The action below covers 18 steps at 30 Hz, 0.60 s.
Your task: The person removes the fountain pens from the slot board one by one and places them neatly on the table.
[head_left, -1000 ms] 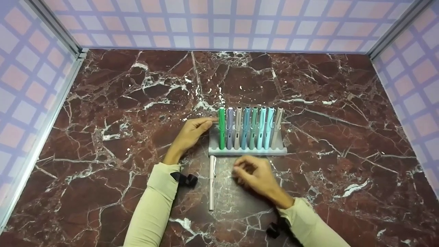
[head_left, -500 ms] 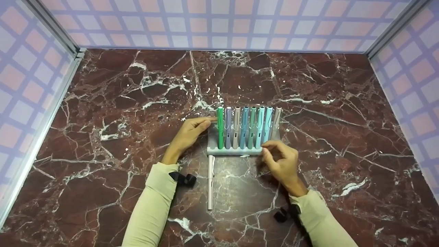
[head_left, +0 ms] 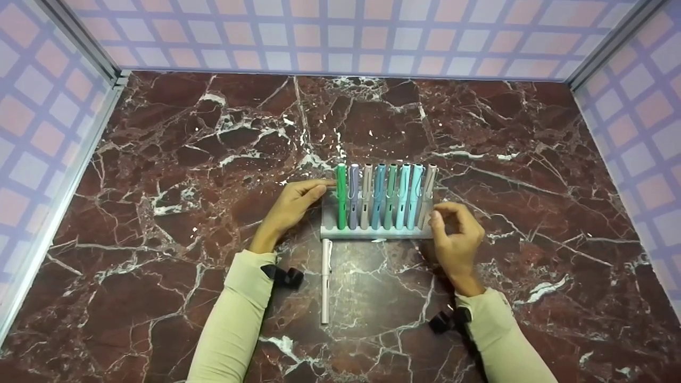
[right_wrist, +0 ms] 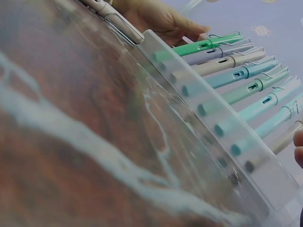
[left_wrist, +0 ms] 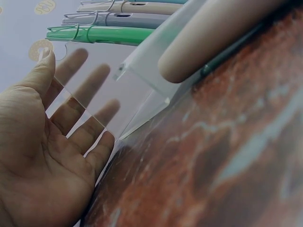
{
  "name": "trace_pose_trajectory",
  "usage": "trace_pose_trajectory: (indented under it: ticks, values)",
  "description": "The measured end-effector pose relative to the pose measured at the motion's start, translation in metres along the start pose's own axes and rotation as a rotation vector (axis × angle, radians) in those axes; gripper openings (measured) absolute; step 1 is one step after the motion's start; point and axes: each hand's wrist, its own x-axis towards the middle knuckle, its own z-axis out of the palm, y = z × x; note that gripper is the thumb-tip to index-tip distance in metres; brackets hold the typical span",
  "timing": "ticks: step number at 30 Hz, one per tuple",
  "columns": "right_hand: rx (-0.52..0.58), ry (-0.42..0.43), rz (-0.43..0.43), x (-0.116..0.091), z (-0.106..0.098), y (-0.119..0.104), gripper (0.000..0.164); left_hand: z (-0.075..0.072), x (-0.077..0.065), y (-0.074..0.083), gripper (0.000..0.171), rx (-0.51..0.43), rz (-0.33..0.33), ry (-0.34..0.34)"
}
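Note:
A clear acrylic pen stand (head_left: pixel 378 233) holds a row of several capped pens leaning upright, from a green pen (head_left: pixel 341 197) at the left to a beige pen (head_left: pixel 428 194) at the right. My left hand (head_left: pixel 292 205) grips the stand's left edge; its fingers show through the clear back plate (left_wrist: pixel 128 61), the thumb in front. At the right edge, my right hand (head_left: pixel 457 239) pinches the stand beside the beige pen with thumb and forefinger. That contact is partly hidden, and only fingertips (right_wrist: pixel 298 139) enter the right wrist view.
A pale pinkish capped pen (head_left: pixel 325 282) lies on the dark red marbled table (head_left: pixel 213 159), just in front of the stand's left end. Checked panels (head_left: pixel 340 37) wall the table at the back and both sides.
My right hand has moved from in front of the stand, rightward and away from me, to its right edge. The left hand has stayed at the left edge.

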Motion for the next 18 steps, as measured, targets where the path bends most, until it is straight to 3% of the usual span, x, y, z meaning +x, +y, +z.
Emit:
trace_pose_trajectory:
  ticks: [3, 6, 13, 18]
  values:
    - [-0.019, 0.001, 0.077, 0.003, 0.001, -0.01, 0.007, 0.0, 0.0, 0.0, 0.03, -0.008, 0.002, -0.004]
    - [-0.009, -0.012, 0.176, 0.003, 0.0, -0.006, 0.008, 0.0, 0.001, 0.001, 0.03, -0.012, 0.001, -0.003]
    - [0.133, -0.032, 0.408, -0.002, -0.001, 0.017, 0.015, 0.001, 0.0, 0.001, 0.03, -0.028, -0.017, 0.012]
    - [0.204, -0.06, 0.493, -0.003, -0.001, 0.02, 0.021, 0.001, 0.0, 0.001, 0.029, -0.034, 0.003, 0.011]
